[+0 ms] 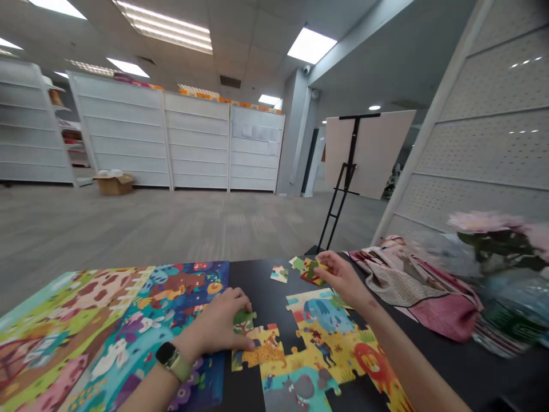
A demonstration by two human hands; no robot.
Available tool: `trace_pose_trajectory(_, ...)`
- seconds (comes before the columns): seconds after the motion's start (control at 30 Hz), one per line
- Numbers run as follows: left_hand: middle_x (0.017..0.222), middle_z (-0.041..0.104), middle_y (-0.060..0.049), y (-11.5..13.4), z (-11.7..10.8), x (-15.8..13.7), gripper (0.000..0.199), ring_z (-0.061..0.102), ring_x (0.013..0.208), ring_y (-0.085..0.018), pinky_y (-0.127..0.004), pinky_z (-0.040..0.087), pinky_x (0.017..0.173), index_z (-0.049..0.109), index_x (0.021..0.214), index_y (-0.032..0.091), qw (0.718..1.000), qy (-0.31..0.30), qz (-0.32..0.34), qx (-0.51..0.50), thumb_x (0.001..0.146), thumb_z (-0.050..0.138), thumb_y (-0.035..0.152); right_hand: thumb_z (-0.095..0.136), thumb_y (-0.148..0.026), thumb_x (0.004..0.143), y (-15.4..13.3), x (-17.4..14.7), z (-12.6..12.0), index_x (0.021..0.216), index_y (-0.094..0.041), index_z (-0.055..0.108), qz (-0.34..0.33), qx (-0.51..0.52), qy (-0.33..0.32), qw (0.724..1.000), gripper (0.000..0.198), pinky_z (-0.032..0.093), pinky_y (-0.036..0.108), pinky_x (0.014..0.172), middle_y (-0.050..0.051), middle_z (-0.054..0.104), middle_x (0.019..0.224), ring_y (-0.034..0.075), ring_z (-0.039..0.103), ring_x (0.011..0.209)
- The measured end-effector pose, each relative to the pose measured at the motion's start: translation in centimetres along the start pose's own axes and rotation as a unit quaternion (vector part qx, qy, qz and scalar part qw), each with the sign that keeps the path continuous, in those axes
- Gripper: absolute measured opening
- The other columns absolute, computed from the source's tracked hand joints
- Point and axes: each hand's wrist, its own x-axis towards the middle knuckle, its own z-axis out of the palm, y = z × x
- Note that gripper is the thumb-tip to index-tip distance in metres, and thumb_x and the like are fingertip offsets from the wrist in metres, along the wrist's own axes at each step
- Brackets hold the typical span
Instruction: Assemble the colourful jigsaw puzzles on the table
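A partly joined jigsaw puzzle (311,355) with an elephant, lion, hippo and leopard lies on a black table. My left hand (218,323), a watch on its wrist, rests at the puzzle's left edge. Its thumb touches the leopard part, and its bent fingers are apart from the thumb. Between them a green puzzle piece (244,321) with a tree shows, partly covered. Beyond the puzzle, my right hand (338,277) pinches a puzzle piece (317,266) among loose ones at the table's far edge. A single loose puzzle piece (279,274) lies to their left.
Two illustrated sheets, a blue one (163,320) and a farm scene (77,320), cover the table's left side. At the right are a pink and grey cloth bag (429,292), plastic-wrapped items and pink flowers (489,223). Past the table stands a black easel (343,177).
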Motion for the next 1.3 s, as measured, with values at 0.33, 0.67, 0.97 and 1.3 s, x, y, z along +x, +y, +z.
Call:
trace_pose_trajectory(0.33,0.111,0.059,-0.002,0.1,0.1,0.1,0.050,0.053,0.102,-0.027,-0.032,0.041,0.085,0.064,0.099,0.025,1.000,-0.006,-0.014,-0.004,0.060,0.088,0.044,0.059,-0.051,0.087,6.1,-7.7,-10.4,0.107,-0.022,0.068,0.058,-0.189,-0.079,0.977,0.036,0.052,0.033,0.078,0.006,0.070,0.095,0.024,0.064,0.087)
trace_pose_trajectory(0.67,0.110,0.058,-0.003,0.2,0.3,0.2,0.050,0.053,0.101,-0.027,-0.032,0.040,0.085,0.063,0.098,0.025,1.000,-0.011,-0.012,0.012,0.058,0.088,0.043,0.064,-0.040,0.082,7.6,-5.9,-9.5,0.098,-0.025,0.079,0.029,-0.221,-0.128,0.966,0.027,0.049,0.036,0.084,0.005,0.075,0.095,0.026,0.067,0.090)
trace_pose_trajectory(0.97,0.110,0.059,-0.002,-0.1,0.5,0.1,0.050,0.054,0.101,-0.026,-0.031,0.040,0.085,0.064,0.099,0.025,1.000,-0.003,-0.006,0.002,0.059,0.087,0.041,0.066,-0.036,0.082,7.1,-7.1,-8.6,0.093,-0.024,0.073,-0.001,-0.246,-0.107,0.963,0.018,0.048,0.035,0.086,0.003,0.069,0.098,0.023,0.063,0.092)
trace_pose_trajectory(1.3,0.109,0.058,-0.002,0.3,0.3,0.1,0.051,0.053,0.102,-0.027,-0.033,0.040,0.087,0.064,0.098,0.025,1.000,-0.008,-0.025,0.003,0.055,0.089,0.037,0.068,-0.051,0.077,9.0,-4.7,-7.9,0.106,-0.021,0.071,0.032,-0.288,-0.009,0.957,0.042,0.048,0.039,0.089,0.007,0.068,0.101,0.027,0.062,0.096)
